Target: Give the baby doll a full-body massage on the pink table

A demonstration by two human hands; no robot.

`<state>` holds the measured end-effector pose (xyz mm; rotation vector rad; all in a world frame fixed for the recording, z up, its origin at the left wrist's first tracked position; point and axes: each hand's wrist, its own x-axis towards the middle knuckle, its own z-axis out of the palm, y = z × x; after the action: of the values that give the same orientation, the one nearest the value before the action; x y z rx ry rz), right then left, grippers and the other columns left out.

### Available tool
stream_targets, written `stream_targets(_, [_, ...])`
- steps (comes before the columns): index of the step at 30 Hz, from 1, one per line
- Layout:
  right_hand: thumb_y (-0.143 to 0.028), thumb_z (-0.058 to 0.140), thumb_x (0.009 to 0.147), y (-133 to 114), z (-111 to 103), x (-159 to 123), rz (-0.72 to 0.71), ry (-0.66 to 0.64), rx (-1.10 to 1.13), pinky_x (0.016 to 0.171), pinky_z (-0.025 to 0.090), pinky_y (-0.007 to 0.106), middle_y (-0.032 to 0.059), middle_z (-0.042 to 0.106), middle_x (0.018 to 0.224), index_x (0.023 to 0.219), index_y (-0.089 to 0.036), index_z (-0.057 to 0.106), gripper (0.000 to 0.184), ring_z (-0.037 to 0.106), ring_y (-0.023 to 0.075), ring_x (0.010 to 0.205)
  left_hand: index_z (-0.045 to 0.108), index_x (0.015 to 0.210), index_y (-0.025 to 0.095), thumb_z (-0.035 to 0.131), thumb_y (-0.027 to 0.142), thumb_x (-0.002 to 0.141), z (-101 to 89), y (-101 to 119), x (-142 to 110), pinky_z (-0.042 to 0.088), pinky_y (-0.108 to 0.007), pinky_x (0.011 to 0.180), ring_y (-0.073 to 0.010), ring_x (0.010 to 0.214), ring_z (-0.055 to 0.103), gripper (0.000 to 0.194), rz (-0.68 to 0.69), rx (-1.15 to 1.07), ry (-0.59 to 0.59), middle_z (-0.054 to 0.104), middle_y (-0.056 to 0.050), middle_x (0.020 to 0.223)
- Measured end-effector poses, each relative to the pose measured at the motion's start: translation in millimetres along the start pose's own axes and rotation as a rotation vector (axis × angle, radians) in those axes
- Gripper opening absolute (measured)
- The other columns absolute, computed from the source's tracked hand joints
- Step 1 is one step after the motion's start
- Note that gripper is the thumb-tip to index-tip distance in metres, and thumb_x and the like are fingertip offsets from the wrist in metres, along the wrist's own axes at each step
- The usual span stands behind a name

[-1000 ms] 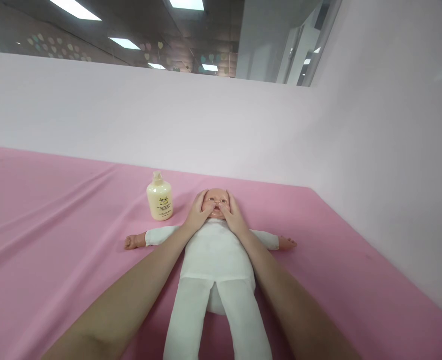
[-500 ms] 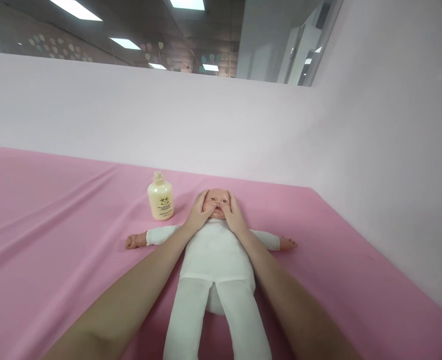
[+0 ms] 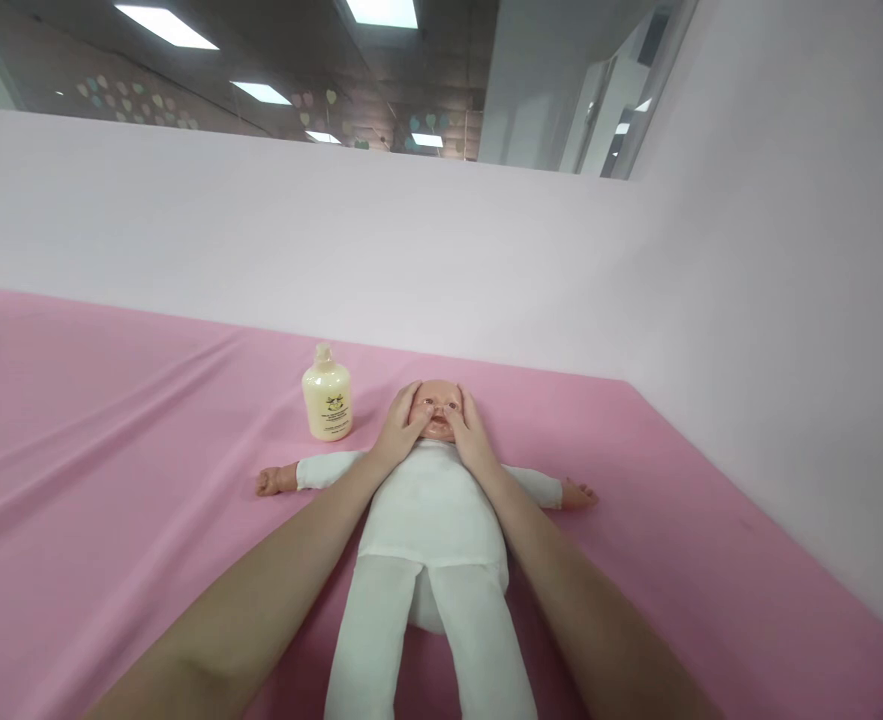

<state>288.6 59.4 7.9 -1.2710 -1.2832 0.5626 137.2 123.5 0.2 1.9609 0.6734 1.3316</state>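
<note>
A baby doll [image 3: 432, 510] in white cloth lies on its back, arms spread to both sides. Its head is cupped between my two hands. My left hand [image 3: 400, 428] wraps the left side of the head, thumb resting on the cheek near the nose. On the other side, my right hand [image 3: 472, 430] holds the head in the same way, its thumb by the nose and mouth. The fingers of both hands curve along the sides of the head and are partly hidden. My forearms run along either side of the doll's body.
A pale yellow bottle [image 3: 328, 400] with a dark printed label stands upright, left of the doll's head. Pink cloth [image 3: 148, 430] with some folds covers the surface. White walls [image 3: 298, 230] rise behind and at the right, with a window [image 3: 276, 60] above.
The view has shifted slightly, so the doll and bottle appear a little further right. Both hands stay on the doll's head, with the thumbs shifted only slightly on its face.
</note>
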Motion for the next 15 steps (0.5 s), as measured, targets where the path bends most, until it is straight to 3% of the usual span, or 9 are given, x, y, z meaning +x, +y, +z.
stream_targets(8, [-0.062,0.03,0.095,4.5,1.5,2.3,-0.036,0.023,0.045,0.123,0.017,0.037,0.0034,0.032,0.158,0.15,-0.022,0.034,0.068,0.027,0.0164,0.146,0.042,0.145,0.023,0.051,0.048,0.093,-1.8,-1.9,1.8,0.022,-0.04,0.121,-0.0225,0.145,0.031,0.058,-0.169,-0.188,-0.016,0.038,-0.008,0.155])
stream_targets(15, [-0.055,0.033,0.096,9.4,0.4,6.6,-0.055,0.045,0.093,0.122,0.022,0.035,0.0016,0.043,0.152,0.144,-0.024,0.046,0.058,0.036,0.016,0.142,0.049,0.137,0.019,0.046,0.05,0.095,4.3,-9.7,6.8,0.034,-0.043,0.116,-0.024,0.137,0.044,0.053,-0.343,-0.343,0.128,0.047,-0.011,0.148])
